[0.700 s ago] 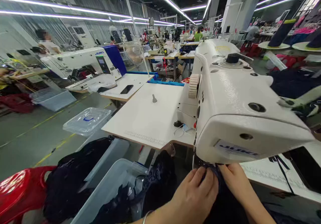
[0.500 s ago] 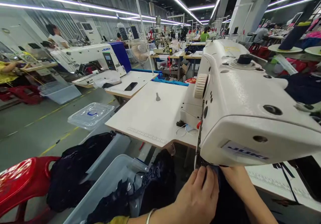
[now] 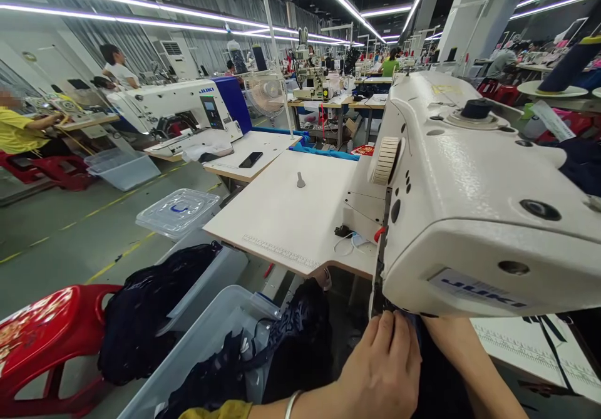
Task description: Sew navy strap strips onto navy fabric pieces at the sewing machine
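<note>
A white JUKI sewing machine fills the right side, its head right over my hands. Beneath its front end, my left hand has its fingers pressed together on dark navy fabric, close to the needle area, which is hidden. My right hand reaches under the machine head from the right; only its wrist side and forearm show, and the fingers are out of sight. The fabric hangs down between my two arms.
Plastic bins holding dark garments stand to the left below the white tabletop, near a red stool. On the tabletop lies a small grey piece. A phone rests on the neighbouring table; other people work farther back.
The view has turned slightly left, so the surroundings sit a little farther right. Both hands stay at the fabric under the machine head, with little visible movement against the machine.
</note>
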Available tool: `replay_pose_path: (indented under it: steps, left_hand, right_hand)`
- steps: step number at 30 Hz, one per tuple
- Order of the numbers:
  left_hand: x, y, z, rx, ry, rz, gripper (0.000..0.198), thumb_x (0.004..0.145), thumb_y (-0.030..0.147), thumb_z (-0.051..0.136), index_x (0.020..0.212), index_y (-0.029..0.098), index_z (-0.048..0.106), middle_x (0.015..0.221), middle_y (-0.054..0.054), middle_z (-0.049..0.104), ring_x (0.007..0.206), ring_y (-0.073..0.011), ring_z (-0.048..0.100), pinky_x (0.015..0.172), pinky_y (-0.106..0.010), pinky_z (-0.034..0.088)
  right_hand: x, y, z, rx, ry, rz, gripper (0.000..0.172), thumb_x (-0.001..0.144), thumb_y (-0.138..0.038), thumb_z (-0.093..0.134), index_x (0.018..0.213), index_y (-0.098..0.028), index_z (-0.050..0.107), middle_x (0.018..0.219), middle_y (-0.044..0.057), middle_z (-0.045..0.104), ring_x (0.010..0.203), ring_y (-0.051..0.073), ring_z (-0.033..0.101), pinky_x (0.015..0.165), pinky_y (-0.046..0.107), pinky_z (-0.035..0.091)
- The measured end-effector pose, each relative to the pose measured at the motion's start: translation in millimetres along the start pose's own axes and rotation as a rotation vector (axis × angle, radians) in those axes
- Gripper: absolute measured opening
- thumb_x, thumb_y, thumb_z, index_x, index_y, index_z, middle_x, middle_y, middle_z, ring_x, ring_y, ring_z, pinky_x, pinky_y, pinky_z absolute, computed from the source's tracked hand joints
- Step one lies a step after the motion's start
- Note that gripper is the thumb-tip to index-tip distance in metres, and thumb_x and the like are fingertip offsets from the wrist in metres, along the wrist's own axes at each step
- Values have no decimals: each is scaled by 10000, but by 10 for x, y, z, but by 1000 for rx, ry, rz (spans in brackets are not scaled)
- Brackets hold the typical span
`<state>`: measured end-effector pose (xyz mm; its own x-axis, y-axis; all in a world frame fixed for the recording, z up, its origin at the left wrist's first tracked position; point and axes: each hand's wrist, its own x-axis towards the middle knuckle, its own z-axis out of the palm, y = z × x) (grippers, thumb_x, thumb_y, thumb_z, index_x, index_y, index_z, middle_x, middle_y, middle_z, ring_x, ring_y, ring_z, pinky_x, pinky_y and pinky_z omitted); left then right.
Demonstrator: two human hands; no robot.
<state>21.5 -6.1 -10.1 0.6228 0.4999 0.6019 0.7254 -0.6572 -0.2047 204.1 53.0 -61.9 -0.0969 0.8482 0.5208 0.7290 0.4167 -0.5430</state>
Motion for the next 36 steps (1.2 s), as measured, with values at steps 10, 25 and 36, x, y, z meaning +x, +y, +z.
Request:
replay_pose_path:
  steps: [10,25,36]
  left_hand:
    - [9,16,20,-9,11,-2,321,964,259,505,1167,51,641,1122,-132,654,1023,-263,609,897,-353,458]
    - [1,-3,18,11,26,-17,304,972,285,511,1114,54,647,1089,-144,654,964,-243,611,859,-348,439]
    - [-35,-54,-29,2,-41,-8,379,995,344,481,1175,40,618,1139,-142,638,1025,-229,598,889,-321,437]
  right_hand:
    - [-48,31,23,-90,0,-85,352,893,-182,425,856,-260,766,758,87,749,926,315,688,793,437,563]
    - [-8,22,-5,-217,10,-195,396,847,-90,388,721,-243,730,668,82,730,915,300,695,814,425,561]
    - [33,-19,-27,-162,-24,-96,363,822,-158,389,719,-263,721,619,76,721,962,329,681,868,494,528]
